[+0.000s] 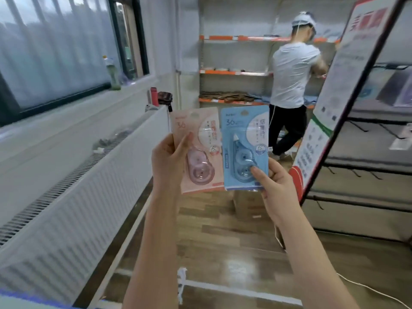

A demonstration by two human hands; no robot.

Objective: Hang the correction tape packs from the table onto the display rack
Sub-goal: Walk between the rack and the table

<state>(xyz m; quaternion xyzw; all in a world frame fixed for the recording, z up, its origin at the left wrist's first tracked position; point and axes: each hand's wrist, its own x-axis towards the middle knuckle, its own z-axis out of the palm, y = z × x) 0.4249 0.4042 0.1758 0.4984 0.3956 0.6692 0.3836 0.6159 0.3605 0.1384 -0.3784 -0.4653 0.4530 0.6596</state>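
A long white radiator point(73, 197) runs down the left under the window, and at the right stands the dark display rack point(365, 166), its wire hooks point(356, 173) sticking out in rows beside a leaning red-framed sign point(330, 103). Those hooks, as far as they can be seen here, look bare, so the hanging seems hardly begun or not begun at all; the surface the packs come from is not in view, and how many remain there cannot be told. Farther back a person in a white shirt point(292, 79) works at orange-edged shelves point(234, 72). Both forearms reach up from the bottom of the view and hold the two correction tape packs upright and side by side, front faces toward the camera, in mid-air well left of the rack. The left hand point(169, 161) grips the pink pack point(198, 150) along its left edge, thumb laid across the front. The right hand point(274, 188) pinches the blue pack point(245, 146) at its lower right corner, thumb pressed on the clear blister. Each pack's hanging hole at the top is free, and both have yet to be carried right and slid onto a hook.
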